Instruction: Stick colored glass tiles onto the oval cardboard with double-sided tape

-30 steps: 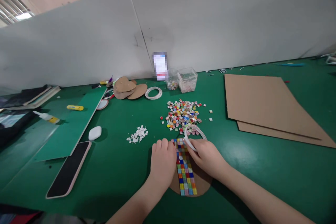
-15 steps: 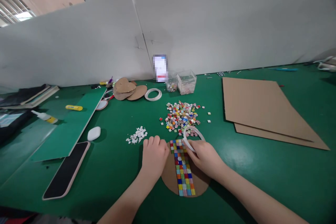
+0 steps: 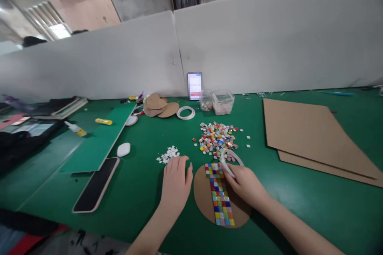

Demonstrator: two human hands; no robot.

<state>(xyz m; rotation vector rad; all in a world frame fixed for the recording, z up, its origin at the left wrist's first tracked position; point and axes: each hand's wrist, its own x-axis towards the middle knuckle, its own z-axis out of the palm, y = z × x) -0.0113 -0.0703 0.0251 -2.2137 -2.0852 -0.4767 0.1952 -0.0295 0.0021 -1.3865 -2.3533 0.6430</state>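
A brown cardboard disc (image 3: 203, 195) lies on the green table in front of me, with a strip of coloured mosaic tiles (image 3: 220, 193) stuck down its middle. My left hand (image 3: 176, 181) rests flat on the table just left of the disc, fingers stretched out, holding nothing. My right hand (image 3: 245, 183) lies on the disc's right side, fingers closed on a white tape ring (image 3: 231, 160) at the strip's far end. A heap of loose coloured tiles (image 3: 218, 136) lies just beyond, and a small pile of white bits (image 3: 168, 154) sits near my left fingertips.
A phone (image 3: 96, 184) lies face down at the left beside a white oval object (image 3: 123, 150) and a green board (image 3: 100, 139). Large cardboard sheets (image 3: 311, 135) lie at the right. Cardboard cut-outs (image 3: 158, 107), another tape ring (image 3: 185, 112) and clear boxes (image 3: 222, 102) stand by the grey partition.
My left hand has slid left off the disc onto the table and its fingers have spread flat. My right hand keeps the tape ring. The view has tilted up and shifted.
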